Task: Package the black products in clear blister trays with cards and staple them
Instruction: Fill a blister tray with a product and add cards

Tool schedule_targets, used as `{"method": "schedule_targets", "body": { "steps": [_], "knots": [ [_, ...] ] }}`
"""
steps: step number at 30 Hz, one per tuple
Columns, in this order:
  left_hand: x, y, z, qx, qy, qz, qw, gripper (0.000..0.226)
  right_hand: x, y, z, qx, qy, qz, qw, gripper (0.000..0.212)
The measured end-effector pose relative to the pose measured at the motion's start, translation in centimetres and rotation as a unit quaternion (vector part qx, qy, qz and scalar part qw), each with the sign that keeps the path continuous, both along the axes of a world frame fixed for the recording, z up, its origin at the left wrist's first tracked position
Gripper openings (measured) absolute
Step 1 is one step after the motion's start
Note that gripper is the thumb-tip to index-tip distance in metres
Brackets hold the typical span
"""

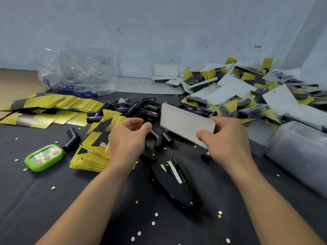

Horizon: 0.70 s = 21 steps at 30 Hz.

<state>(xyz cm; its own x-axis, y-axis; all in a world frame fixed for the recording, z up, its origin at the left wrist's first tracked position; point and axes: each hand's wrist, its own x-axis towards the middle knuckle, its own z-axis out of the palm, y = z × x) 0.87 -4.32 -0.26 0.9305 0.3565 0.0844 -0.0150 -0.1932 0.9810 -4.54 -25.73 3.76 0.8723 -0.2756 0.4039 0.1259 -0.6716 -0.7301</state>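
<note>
Pale flat piece [184, 121], card or tray unclear, pinched at near end by right hand [228, 140], long axis up-left. Left hand [126, 140] loosely open, empty; black products [146, 107] heaped just beyond it, nearer left.

We are counting one stapler [177, 181], one green timer [44, 157], one plastic bag [77, 71] and one white card [187, 122]. The black products [141, 108], yellow cards [95, 149] and finished packs [247, 85] are lying in heaps too many to count.

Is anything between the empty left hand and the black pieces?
Nothing visible: the left hand hovers open beside the black products; the white card in the right hand is off to the right.
</note>
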Motion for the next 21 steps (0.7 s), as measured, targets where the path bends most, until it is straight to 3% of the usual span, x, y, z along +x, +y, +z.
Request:
{"method": "schedule_targets", "body": {
  "steps": [1,2,5,7,11,13,16,18,21],
  "knots": [
    [-0.1,-0.2,0.1,-0.007,0.006,-0.016,1.0,0.017,-0.2,0.4,-0.1,-0.072,-0.05,-0.027,0.996,0.019],
    [-0.3,-0.5,0.5,-0.071,0.037,-0.061,0.995,0.027,-0.4,0.8,-0.2,-0.128,-0.088,-0.038,0.987,0.025],
    [-1.0,-1.6,1.7,-0.27,0.157,-0.24,0.919,0.055,-1.2,2.3,-0.4,-0.241,-0.149,-0.016,0.959,0.023],
    [-1.3,-2.1,1.5,-0.275,0.168,-0.297,0.899,0.057,-1.7,3.9,-1.0,-0.308,-0.173,0.012,0.936,0.023],
    [-1.1,-2.4,0.7,-0.201,0.163,-0.257,0.931,0.041,-1.5,5.1,-1.9,-0.345,-0.111,0.099,0.927,0.021],
    [-1.0,-2.2,0.7,-0.208,0.147,-0.223,0.941,0.028,-1.1,4.5,-1.9,-0.274,-0.012,0.128,0.953,0.026],
    [-0.5,-1.5,1.0,-0.24,0.14,-0.219,0.935,0.027,-0.7,3.5,-1.6,-0.053,0.074,0.092,0.992,0.016],
    [-0.5,-1.4,1.2,-0.259,0.141,-0.232,0.927,0.031,-0.3,3.0,-1.8,0.019,0.095,0.031,0.995,0.013],
    [-1.1,-1.7,1.5,-0.301,0.132,-0.273,0.904,0.035,0.0,3.3,-2.3,0.138,0.191,0.072,0.969,0.016]
  ]
}}
